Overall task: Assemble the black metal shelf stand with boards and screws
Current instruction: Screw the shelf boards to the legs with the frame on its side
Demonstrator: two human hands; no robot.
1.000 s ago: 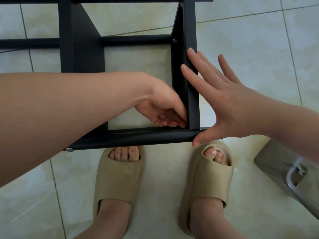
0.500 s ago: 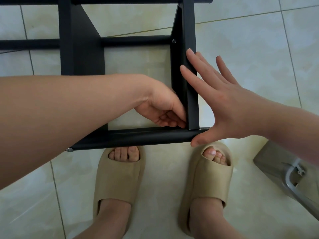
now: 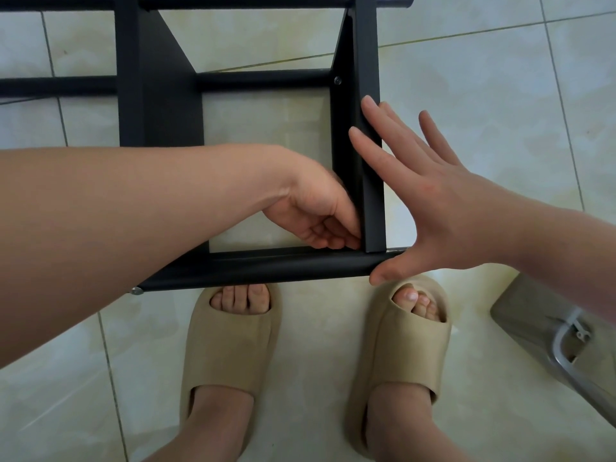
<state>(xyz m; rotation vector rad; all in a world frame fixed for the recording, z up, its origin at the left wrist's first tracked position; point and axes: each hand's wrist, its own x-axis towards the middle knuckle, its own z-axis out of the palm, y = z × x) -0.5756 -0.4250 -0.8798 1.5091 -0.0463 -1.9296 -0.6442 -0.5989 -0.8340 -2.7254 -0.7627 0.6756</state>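
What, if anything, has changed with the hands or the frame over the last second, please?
Nothing visibly changed. The right hand still lies flat and open against the black upright, thumb at the end of the lower tube; the left hand stays curled in the inner corner, and what it holds, if anything, is hidden.

Head view, steeply downward, close overhead.

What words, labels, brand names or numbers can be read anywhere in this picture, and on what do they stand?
None: no readable text shows in this view.
The black metal shelf frame, the beige slippers, the pale floor tiles and the grey object at the right edge all show plain surfaces, with no print, sticker or number.
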